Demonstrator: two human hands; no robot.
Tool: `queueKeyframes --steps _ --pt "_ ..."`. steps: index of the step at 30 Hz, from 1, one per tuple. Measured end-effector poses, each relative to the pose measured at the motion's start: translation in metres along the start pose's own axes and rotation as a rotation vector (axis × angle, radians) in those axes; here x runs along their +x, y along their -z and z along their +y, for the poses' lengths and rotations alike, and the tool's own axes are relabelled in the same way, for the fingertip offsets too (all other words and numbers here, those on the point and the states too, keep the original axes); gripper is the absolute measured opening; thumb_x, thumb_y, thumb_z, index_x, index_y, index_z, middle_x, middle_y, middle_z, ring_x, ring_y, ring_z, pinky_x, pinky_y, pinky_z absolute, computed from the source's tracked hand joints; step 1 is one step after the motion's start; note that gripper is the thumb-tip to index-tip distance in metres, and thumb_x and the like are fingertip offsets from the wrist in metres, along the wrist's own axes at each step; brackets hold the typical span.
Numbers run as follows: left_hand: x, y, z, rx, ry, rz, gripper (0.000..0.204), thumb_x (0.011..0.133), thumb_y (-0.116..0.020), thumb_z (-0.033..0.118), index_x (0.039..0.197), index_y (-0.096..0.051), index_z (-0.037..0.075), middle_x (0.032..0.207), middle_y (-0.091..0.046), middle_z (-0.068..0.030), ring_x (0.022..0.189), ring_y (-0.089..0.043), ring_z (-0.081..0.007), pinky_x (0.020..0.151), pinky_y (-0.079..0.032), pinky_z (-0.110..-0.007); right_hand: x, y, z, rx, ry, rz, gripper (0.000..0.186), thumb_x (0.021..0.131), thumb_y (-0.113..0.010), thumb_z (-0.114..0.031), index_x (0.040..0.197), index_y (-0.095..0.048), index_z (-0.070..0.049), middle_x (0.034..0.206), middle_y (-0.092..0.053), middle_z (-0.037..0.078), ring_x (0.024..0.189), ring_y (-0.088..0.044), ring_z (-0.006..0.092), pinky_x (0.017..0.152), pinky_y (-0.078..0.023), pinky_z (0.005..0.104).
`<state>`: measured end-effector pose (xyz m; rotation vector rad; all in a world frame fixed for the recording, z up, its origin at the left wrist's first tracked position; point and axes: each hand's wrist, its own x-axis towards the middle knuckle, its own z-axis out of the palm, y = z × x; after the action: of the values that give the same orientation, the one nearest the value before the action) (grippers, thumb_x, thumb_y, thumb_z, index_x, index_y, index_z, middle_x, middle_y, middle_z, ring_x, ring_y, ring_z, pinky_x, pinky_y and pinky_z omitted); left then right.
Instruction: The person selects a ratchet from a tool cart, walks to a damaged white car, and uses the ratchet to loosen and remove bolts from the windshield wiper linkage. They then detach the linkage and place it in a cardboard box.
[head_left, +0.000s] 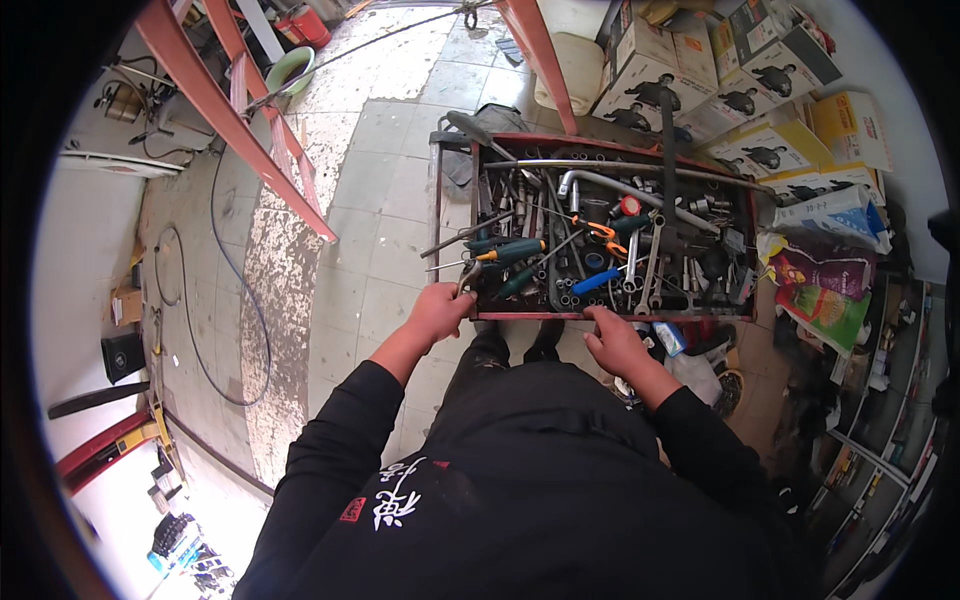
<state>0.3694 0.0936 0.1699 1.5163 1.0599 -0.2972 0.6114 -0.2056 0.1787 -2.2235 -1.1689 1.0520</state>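
Note:
A red metal tool tray (520,315) full of wrenches, sockets, screwdrivers and pliers sits before me at waist height. My left hand (440,311) is closed at its front left corner, around something metallic I cannot make out. My right hand (612,338) has its fingers curled over the front rim of the tray. A blue-handled tool (597,279), combination wrenches (654,270) and orange-handled pliers (600,228) lie on the pile inside. A long bent bar (670,204) lies across the tools.
A red steel frame (292,180) stands ahead-left. A hose (237,272) loops on the tiled floor (372,232). Cardboard boxes (760,150) and a jerrycan (570,70) stand at the back right, colourful bags (820,310) and shelving (885,420) at the right, a green basin (290,68) farther off.

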Motion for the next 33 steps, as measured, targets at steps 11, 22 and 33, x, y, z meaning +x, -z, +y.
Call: queueKeyframes --steps 11,22,33 --pt "0.002 0.002 0.0 0.029 -0.006 -0.007 0.04 0.105 -0.069 0.033 0.09 -0.074 -0.004 0.075 -0.072 -0.0111 0.054 -0.072 -0.0244 0.056 -0.06 -0.039 -0.006 -0.002 -0.013 0.038 -0.151 -0.044 0.053 0.098 -0.072 -0.021 0.145 -0.052 -0.008 0.12 -0.071 0.025 0.108 -0.07 0.0455 0.094 -0.055 0.0559" --pt "0.004 -0.002 -0.006 -0.003 -0.012 0.013 0.037 0.106 -0.071 0.03 0.09 -0.073 -0.004 0.073 -0.067 -0.0075 0.051 -0.065 -0.02 0.049 -0.056 -0.036 -0.003 -0.007 -0.008 0.056 -0.146 -0.044 0.056 0.098 -0.072 -0.024 0.147 -0.05 -0.009 0.119 -0.072 0.027 0.109 -0.07 0.047 0.094 -0.055 0.0564" --pt "0.001 0.0 0.001 0.052 0.001 0.01 0.04 0.105 -0.068 0.033 0.088 -0.074 -0.002 0.07 -0.068 -0.0098 0.053 -0.072 -0.0233 0.055 -0.057 -0.038 -0.005 -0.005 -0.009 0.063 -0.195 -0.083 0.056 0.099 -0.072 -0.027 0.147 -0.05 -0.01 0.123 -0.072 0.027 0.115 -0.069 0.0489 0.097 -0.055 0.0567"
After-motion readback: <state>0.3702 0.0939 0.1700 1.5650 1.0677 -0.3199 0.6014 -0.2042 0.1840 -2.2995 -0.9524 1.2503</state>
